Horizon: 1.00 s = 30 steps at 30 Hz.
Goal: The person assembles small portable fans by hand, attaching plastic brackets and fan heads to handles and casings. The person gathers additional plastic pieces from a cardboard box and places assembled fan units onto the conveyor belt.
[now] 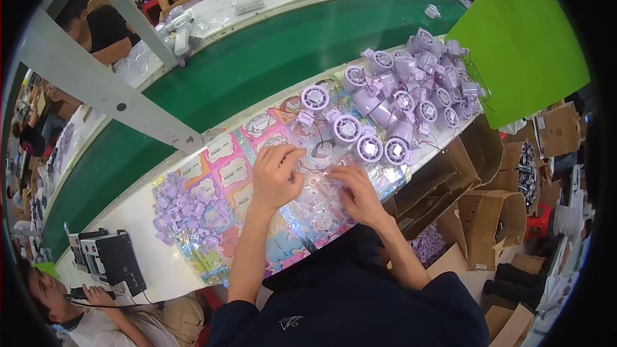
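Observation:
My left hand (277, 177) is above the colourful patterned sheet (283, 244), its fingers curled in a pinch. Facing it across a small gap, my right hand (358, 194) also has its fingertips drawn together. Thin dark-red wires (313, 169) stretch between the two sets of fingertips; the exact grip is too small to make out. Just beyond my hands stand round lilac fan housings (348, 128), with pale square pieces at their centres. Another lilac housing (315, 98) is farther back. Small lilac plastic parts (186, 209) lie heaped to the left of my left hand.
A large pile of lilac housings (424, 83) with loose wires covers the right of the table. Behind runs a green conveyor belt (257, 51). A grey metal post (116, 93) rises at left, near a black-and-white device (109, 260) and a seated person. Cardboard boxes (491, 228) stand at right.

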{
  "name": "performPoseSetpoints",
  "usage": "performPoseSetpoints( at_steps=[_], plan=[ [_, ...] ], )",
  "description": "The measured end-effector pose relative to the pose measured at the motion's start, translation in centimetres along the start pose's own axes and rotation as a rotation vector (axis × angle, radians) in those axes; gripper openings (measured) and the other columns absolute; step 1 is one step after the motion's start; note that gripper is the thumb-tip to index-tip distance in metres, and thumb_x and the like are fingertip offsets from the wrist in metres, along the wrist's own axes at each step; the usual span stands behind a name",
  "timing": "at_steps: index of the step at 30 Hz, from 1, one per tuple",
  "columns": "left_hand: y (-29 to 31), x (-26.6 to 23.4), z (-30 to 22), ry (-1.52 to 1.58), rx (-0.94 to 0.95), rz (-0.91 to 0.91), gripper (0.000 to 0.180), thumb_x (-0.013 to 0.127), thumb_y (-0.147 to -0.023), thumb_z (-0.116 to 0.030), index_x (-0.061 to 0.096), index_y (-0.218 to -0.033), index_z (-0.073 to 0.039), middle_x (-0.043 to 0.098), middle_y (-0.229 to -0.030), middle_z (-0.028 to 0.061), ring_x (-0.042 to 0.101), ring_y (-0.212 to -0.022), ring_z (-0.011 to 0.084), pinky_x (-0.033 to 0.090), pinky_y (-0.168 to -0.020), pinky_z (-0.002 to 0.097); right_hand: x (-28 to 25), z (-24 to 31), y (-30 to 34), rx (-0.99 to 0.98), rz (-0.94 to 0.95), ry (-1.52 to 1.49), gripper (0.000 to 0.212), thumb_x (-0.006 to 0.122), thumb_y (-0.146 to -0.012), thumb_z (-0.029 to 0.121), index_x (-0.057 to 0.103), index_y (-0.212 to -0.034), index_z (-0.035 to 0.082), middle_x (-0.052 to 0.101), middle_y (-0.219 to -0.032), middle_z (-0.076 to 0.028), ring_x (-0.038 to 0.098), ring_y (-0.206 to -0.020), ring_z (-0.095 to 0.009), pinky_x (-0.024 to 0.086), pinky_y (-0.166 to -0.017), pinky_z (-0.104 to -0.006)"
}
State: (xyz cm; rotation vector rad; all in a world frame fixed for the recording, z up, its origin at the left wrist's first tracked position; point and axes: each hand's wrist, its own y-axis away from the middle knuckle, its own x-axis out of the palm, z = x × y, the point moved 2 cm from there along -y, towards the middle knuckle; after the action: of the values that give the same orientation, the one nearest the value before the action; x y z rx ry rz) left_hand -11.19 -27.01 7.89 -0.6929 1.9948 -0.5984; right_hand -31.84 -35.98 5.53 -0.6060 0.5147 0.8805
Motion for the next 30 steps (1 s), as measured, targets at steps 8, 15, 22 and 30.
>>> performPoseSetpoints(
  at_steps=[8,15,22,30],
  plan=[
    [-0.3,-0.4,0.1,-0.192,0.058,-0.189,0.044,0.062,-0.061,0.001,0.069,-0.104,-0.006,0.066,-0.096,0.0095,0.064,-0.087,0.0297,0.05,-0.081,0.0404,0.4,1.9,2.3,0.207,-0.334,0.153,0.047,0.078,-0.076,0.01,0.061,-0.119,-0.001,0.055,-0.124,-0.019,0.055,-0.113,-0.038,0.047,-0.095,-0.0425],
    [-0.2,-0.7,0.9,-0.102,-0.242,0.023,0.062,0.071,-0.068,-0.008,0.058,-0.128,-0.006,0.065,-0.107,0.0143,0.063,-0.099,0.0348,0.05,-0.086,0.0445,1.7,0.4,1.5,0.219,-0.293,0.276,0.036,0.079,-0.078,0.012,0.065,-0.109,0.002,0.062,-0.112,-0.014,0.058,-0.107,-0.035,0.049,-0.089,-0.0425],
    [0.4,-1.1,2.2,0.142,-0.368,0.203,0.059,0.076,-0.066,-0.012,0.058,-0.123,-0.008,0.065,-0.104,0.0128,0.065,-0.098,0.0313,0.051,-0.086,0.0398,0.0,1.7,-1.6,0.02,-0.261,0.104,0.028,0.074,-0.081,0.002,0.065,-0.108,0.002,0.063,-0.117,-0.014,0.058,-0.107,-0.034,0.049,-0.09,-0.0421],
    [0.0,-1.0,0.5,0.338,-0.322,0.39,0.06,0.071,-0.061,-0.008,0.06,-0.12,-0.009,0.065,-0.095,0.0109,0.063,-0.095,0.0312,0.05,-0.086,0.0406,1.5,1.8,-3.8,-0.109,-0.033,-0.09,0.027,0.067,-0.085,-0.006,0.065,-0.11,0.003,0.056,-0.116,-0.016,0.064,-0.103,-0.033,0.054,-0.085,-0.0396]
  ],
)
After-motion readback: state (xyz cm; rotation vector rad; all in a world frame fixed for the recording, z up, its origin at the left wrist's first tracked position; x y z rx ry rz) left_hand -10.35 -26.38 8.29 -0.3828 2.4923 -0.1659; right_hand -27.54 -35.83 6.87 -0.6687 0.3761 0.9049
